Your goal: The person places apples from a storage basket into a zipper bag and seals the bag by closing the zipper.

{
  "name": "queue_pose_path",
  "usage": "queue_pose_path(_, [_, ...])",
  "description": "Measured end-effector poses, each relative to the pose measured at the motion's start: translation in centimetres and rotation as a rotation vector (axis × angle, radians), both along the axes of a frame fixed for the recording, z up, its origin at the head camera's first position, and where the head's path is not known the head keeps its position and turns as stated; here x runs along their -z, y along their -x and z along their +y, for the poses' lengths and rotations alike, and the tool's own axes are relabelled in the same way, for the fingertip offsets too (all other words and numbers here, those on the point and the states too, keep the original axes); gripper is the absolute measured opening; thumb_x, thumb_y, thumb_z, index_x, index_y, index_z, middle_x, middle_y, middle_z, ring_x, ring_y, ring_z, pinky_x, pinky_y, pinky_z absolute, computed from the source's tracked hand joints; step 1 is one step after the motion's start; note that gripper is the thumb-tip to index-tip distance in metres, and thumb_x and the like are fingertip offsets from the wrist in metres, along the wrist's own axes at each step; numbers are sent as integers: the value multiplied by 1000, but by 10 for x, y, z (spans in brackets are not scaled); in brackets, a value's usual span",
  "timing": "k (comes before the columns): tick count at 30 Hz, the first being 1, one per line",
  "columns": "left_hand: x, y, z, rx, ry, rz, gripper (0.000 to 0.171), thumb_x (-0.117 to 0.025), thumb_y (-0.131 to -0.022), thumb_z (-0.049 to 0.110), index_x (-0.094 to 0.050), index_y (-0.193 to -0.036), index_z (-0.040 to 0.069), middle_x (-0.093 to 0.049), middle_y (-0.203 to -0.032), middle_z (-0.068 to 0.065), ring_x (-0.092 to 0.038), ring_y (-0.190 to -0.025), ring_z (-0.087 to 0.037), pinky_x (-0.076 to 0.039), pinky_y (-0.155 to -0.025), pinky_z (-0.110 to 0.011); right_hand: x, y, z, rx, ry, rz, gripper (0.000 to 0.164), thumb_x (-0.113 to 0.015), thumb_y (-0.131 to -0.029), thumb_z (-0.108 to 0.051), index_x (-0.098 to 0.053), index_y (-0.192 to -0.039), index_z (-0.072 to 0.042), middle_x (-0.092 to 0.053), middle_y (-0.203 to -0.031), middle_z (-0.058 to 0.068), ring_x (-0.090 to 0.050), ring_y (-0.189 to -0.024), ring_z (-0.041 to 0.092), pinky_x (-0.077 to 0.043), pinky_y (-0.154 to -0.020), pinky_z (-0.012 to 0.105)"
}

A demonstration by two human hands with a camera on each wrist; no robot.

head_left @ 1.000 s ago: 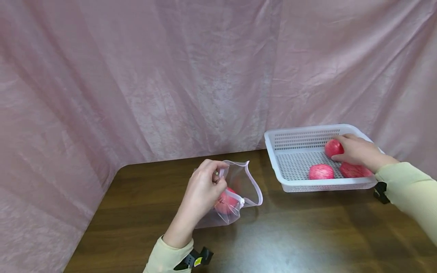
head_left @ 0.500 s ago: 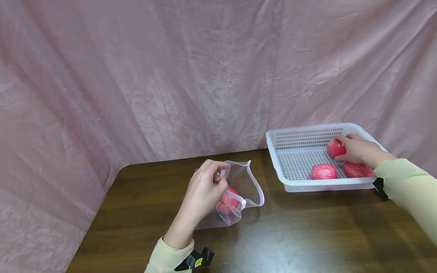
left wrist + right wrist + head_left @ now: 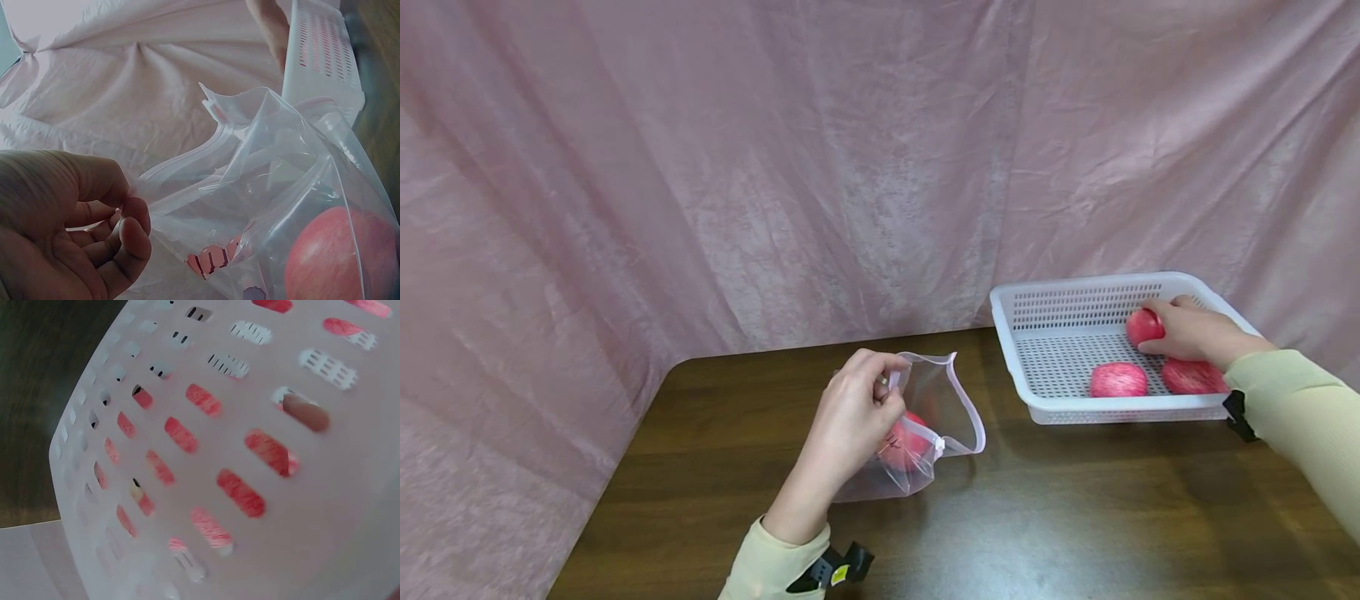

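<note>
My left hand [image 3: 850, 417] pinches the rim of a clear plastic slider bag [image 3: 951, 400], whose mouth gapes toward the right. Inside it lies one red apple [image 3: 906, 446]; the left wrist view shows the same apple [image 3: 340, 256] behind the film, plus a printed red mark. Over in the white slotted basket [image 3: 1013, 358], my right hand [image 3: 1195, 329] grips another apple [image 3: 1144, 327] between thumb and fingers. Two more apples, one at the front [image 3: 1118, 380] and one below the hand [image 3: 1193, 377], rest in the basket. In the right wrist view the basket wall [image 3: 300, 519] hides most of the hand.
The brown wooden table [image 3: 715, 450] carries both bag and basket. Behind it hangs a pink curtain [image 3: 850, 167], close to the basket's back edge. A black wrist camera [image 3: 842, 568] sits on the left wrist.
The whole scene has shifted slightly rightward in the head view. Both hands keep their hold, the left on the bag rim and the right on the apple, with little visible movement.
</note>
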State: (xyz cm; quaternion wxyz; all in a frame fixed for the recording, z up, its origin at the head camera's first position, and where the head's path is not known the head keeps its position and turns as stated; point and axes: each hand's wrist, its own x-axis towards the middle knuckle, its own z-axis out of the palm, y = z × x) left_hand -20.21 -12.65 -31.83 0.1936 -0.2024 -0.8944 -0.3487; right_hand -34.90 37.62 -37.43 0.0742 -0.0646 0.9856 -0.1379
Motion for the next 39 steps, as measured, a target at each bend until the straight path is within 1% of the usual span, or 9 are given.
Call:
queue_pose_path(3, [0, 0, 0, 0, 2, -6, 33, -71, -87, -8, -79, -117, 5, -66, -104, -2, -58, -85, -18, -50, -76, -35, 0, 0, -1, 7, 13, -8, 92, -85, -95, -33, -32, -155, 12, -33, -133, 54, -46, -121, 71, -44, -99, 82])
queue_pose_path(7, [0, 0, 1, 1, 4, -10, 33, -72, -88, -8, -79, -118, 4, -66, -105, -2, -58, -86, -18, -50, -76, -35, 0, -1, -2, -6, 15, 0, 90, -84, -96, -32, -32, -154, 13, -35, -128, 52, -50, -117, 70, -45, -98, 80])
queue_pose_path(15, [1, -1, 2, -7, 9, -17, 33, -73, -89, -7, -79, -118, 6, -67, -105, -2, -58, -86, -17, -49, -80, -38, 1, -2, -5, -18, 34, -16, 91, -85, -95, -30, -30, -156, 12, -37, -136, 55, -45, -125, 71, -41, -102, 83])
queue_pose_path(21, [0, -1, 3, -8, 18, -7, 33, -73, -88, -8, -79, -118, 6, -67, -105, -2, -58, -85, -17, -48, -83, -40, 4, 1, -6, -32, 27, -1, 91, -83, -96, -35, -31, -154, 13, -43, -136, 53, -48, -125, 69, -40, -104, 82])
queue_pose_path(25, [0, -2, 3, -7, 21, -6, 33, -73, -88, -8, -79, -118, 4, -67, -106, -3, -57, -84, -18, -47, -85, -42, 7, 3, -6, -24, 29, -4, 94, -83, -95, -41, -33, -154, 12, -42, -135, 52, -49, -123, 68, -42, -103, 81])
queue_pose_path(30, [1, -2, 3, -6, 23, -3, 33, -73, -88, -8, -79, -118, 5, -68, -108, -3, -57, -84, -17, -47, -86, -42, 9, 4, -5, -8, 38, -6, 95, -85, -93, -43, -36, -154, 10, -44, -133, 50, -52, -119, 66, -45, -99, 80])
queue_pose_path(32, [1, -2, 3, -10, 26, -2, 33, -73, -88, -8, -79, -118, 6, -68, -108, -3, -58, -84, -17, -47, -87, -42, 9, 4, -5, -11, 41, 4, 93, -86, -92, -41, -38, -153, 9, -47, -131, 48, -54, -118, 64, -46, -97, 79])
queue_pose_path(36, [0, -1, 4, -23, 36, -4, 32, -74, -89, -7, -80, -118, 7, -68, -108, -2, -57, -85, -17, -47, -88, -43, 6, 1, -8, -44, 30, 39, 86, -87, -91, -37, -43, -149, 9, -53, -124, 45, -58, -113, 60, -48, -94, 74])
queue_pose_path(39, [-1, -2, 4, -28, 44, 0, 32, -75, -90, -6, -80, -118, 7, -69, -108, -2, -58, -84, -16, -50, -83, -38, 3, -2, -12, -67, 23, 64, 84, -87, -91, -36, -44, -147, 10, -56, -120, 44, -58, -112, 59, -49, -92, 72])
